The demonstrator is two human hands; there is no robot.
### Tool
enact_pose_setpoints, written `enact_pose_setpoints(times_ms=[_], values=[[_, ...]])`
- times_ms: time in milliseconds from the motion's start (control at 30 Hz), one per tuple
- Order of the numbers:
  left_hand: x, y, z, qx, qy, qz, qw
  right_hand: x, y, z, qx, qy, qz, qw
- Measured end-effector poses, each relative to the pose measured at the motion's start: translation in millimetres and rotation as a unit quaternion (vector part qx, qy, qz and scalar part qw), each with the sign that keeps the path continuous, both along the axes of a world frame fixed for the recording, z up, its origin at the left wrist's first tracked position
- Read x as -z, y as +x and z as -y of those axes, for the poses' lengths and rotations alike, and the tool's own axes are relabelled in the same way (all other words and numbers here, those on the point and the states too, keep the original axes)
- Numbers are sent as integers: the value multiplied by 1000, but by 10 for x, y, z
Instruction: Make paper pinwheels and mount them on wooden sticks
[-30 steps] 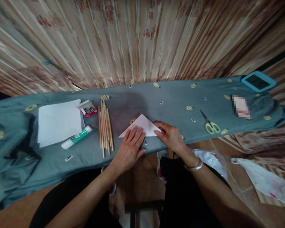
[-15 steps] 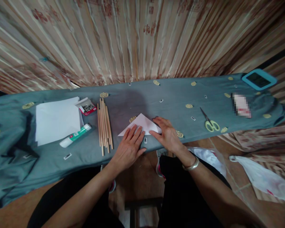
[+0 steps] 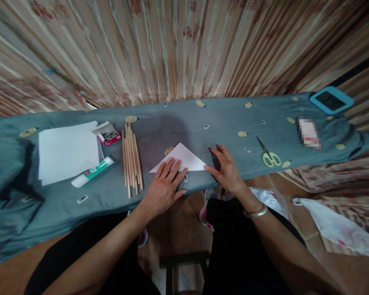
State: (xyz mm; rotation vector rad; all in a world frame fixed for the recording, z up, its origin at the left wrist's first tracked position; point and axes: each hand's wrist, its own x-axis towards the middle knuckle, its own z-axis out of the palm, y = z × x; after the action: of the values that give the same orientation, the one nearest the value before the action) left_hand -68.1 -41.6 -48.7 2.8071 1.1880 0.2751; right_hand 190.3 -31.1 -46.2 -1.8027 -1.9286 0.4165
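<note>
A white sheet of paper (image 3: 189, 158), folded into a triangle, lies on the cloth with its peak pointing away from me and its long edge toward me. My left hand (image 3: 164, 186) rests flat on its left half, fingers spread, covering part of the long edge. At the right corner is my right hand (image 3: 226, 169), open, thumb tip touching or almost touching that corner. Its other fingers are apart over the cloth to the right of the paper. Nothing is gripped in either hand.
Left of the paper lie wooden sticks (image 3: 130, 159), a glue stick (image 3: 92, 172), an opened box of metal clips (image 3: 107, 134) and a stack of white paper (image 3: 67, 151). Scissors (image 3: 269, 153), a blurred packet (image 3: 309, 133) and a blue-framed device (image 3: 332, 100) are to the right on the blue-grey tablecloth (image 3: 212, 114).
My right hand has slid right, off the paper's right side to its corner, baring more of the triangle. My left hand stays on the paper. The whole view has shifted slightly.
</note>
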Motion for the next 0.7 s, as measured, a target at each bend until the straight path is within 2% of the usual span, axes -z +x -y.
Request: enact_pose_setpoints(times_ms=[200,500,700], values=[[-11,14,1,-6,-5,-10,1000,-42,159,15,-24,30,-18,999],[-56,37,32,-20,-14,-17,1000,-56,-213,84,-89,41,57,994],[-14,31,34,-18,10,4,1000,-86,-285,77,-96,50,22,994]])
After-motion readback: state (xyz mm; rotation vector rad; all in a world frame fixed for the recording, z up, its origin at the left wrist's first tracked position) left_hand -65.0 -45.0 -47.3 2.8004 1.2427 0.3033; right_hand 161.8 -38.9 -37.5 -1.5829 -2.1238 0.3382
